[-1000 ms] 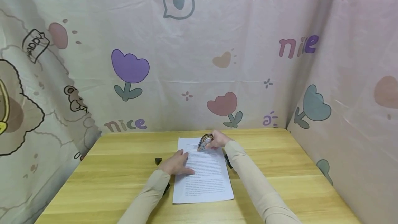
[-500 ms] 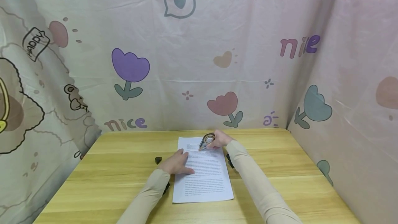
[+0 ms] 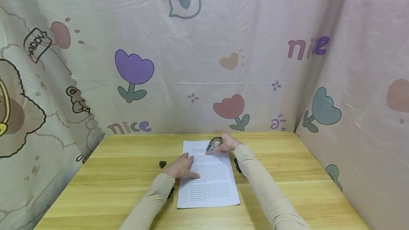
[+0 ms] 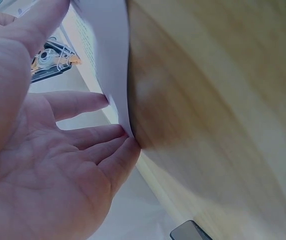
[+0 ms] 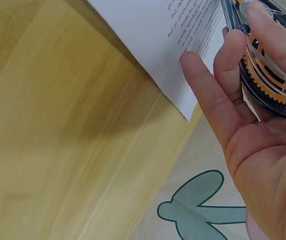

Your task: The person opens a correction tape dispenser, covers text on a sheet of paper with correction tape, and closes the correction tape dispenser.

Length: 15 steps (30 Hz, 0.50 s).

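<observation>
My right-wrist view crops the correction tape (image 3: 214,144) — right hand (image 3: 228,142) pinching it, slightly farther right than before; left hand (image 3: 179,168), fingers spread, rests on paper (image 3: 211,191).

Right side: wide room is given by the bare table (image 3: 313,194) beyond the right sleeve (image 3: 266,191).
Left side: bare wood is interrupted by a small dark object (image 3: 162,164) near the left hand (image 3: 177,169).
Paper (image 3: 212,200), far half: access is hindered by the right hand (image 3: 228,142) and correction tape (image 3: 214,145).
Near half: a lane is kept between both sleeves.
Far edge: passage is closed by the patterned curtain (image 3: 191,56).
</observation>
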### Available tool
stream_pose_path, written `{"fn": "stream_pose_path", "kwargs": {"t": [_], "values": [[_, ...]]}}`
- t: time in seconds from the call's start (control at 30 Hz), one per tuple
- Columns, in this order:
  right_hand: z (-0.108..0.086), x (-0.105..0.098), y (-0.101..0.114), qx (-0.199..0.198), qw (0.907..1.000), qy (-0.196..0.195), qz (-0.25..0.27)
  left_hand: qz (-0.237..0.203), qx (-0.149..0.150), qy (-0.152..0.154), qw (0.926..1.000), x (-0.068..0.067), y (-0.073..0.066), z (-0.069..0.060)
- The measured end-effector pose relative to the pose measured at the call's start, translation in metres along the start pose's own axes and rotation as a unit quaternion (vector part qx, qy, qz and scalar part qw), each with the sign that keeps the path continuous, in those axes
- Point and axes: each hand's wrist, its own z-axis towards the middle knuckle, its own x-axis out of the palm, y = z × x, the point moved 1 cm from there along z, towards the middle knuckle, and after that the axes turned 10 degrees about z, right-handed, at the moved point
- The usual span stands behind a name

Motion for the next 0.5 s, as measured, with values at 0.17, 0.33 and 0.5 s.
{"fn": "stream_pose_path", "kwargs": {"t": [0.17, 0.33, 0.5], "values": [[0.0012, -0.0028, -0.0022, 0.008, 1.0, 0.003, 0.001, 0.001, 0.001, 0.0, 1.0, -0.001, -0.0005, -0.0001], [-0.0025, -0.0074, -0.0012, -0.006, 0.9998, 0.017, 0.005, 0.006, -0.003, 0.001, 1.0, -0.0005, 0.0, 0.0009], [-0.0042, -0.0093, 0.0004, -0.006, 0.9998, 0.019, -0.003, 0.009, -0.005, 0.001, 0.9999, -0.0003, 0.0004, 0.0004]]}}
